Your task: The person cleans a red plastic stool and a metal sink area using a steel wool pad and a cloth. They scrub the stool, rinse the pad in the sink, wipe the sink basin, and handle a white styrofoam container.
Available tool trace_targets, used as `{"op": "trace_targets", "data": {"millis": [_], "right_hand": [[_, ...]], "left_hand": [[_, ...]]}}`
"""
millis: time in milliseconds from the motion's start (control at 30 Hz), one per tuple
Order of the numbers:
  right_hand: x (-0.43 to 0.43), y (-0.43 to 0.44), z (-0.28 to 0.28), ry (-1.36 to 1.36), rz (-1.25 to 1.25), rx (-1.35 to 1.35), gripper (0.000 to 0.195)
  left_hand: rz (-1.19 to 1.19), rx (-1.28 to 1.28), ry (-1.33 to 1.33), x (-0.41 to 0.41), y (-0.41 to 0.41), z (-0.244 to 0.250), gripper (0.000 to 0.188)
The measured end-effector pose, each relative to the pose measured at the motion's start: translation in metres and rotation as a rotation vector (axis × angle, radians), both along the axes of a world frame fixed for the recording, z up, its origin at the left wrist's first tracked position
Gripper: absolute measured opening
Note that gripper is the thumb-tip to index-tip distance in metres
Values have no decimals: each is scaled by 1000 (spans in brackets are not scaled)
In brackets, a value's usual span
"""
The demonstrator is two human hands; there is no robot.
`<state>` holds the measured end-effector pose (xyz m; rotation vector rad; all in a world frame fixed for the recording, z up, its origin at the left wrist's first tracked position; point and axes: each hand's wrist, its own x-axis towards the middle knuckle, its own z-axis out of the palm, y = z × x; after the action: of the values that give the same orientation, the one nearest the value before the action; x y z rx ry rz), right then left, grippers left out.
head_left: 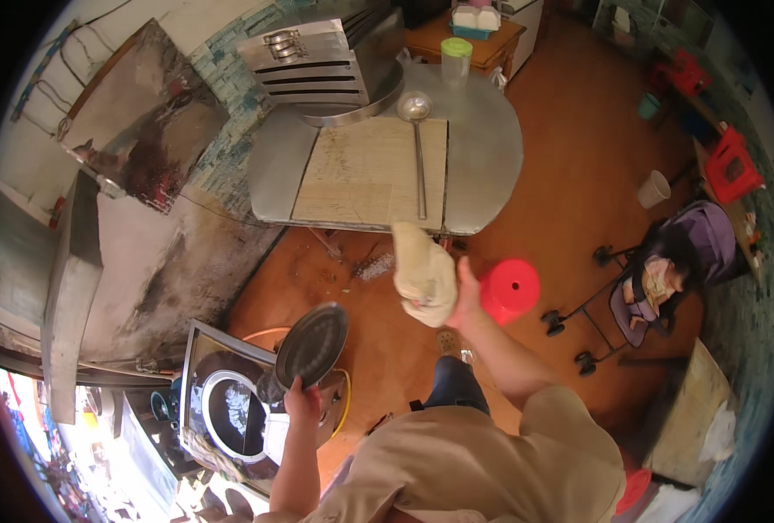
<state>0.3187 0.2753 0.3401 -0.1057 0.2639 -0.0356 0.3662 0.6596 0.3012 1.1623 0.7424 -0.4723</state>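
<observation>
My left hand [303, 397] grips the edge of a dark round lid or pan [311, 346], held tilted on edge. Beside and below it sits a square metal-framed unit [189, 366] whose round opening [233, 415] holds dark, shiny liquid. My right hand [466, 297] is stretched forward and holds a limp cream-coloured mass [426, 281], either dough or bunched cloth; I cannot tell which. Its upper end reaches the near edge of a wooden board [367, 170] on a metal table [485, 170]. On that board lies a long-handled metal ladle [419, 163].
A red plastic stool [511, 287] stands close to my right hand. Farther right is a stroller [703, 238] with a person in it. At the table's back are a slotted metal box [315, 65] and a green-lidded container [456, 62]. A waste bin [653, 189] stands on the floor.
</observation>
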Motion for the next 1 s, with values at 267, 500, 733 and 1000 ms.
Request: {"op": "trace_targets", "data": {"millis": [267, 500, 733, 1000], "right_hand": [[-91, -123, -114, 517, 234, -1007, 37], [-122, -163, -71, 552, 822, -2397, 40], [-15, -146, -10, 177, 955, -1351, 33], [54, 15, 20, -320, 349, -869, 59]], "left_hand": [[22, -252, 41, 205, -303, -97, 19], [-318, 258, 17, 243, -387, -102, 37], [-1526, 232, -703, 79, -321, 57, 84], [-385, -427, -305, 11, -209, 86, 48]]}}
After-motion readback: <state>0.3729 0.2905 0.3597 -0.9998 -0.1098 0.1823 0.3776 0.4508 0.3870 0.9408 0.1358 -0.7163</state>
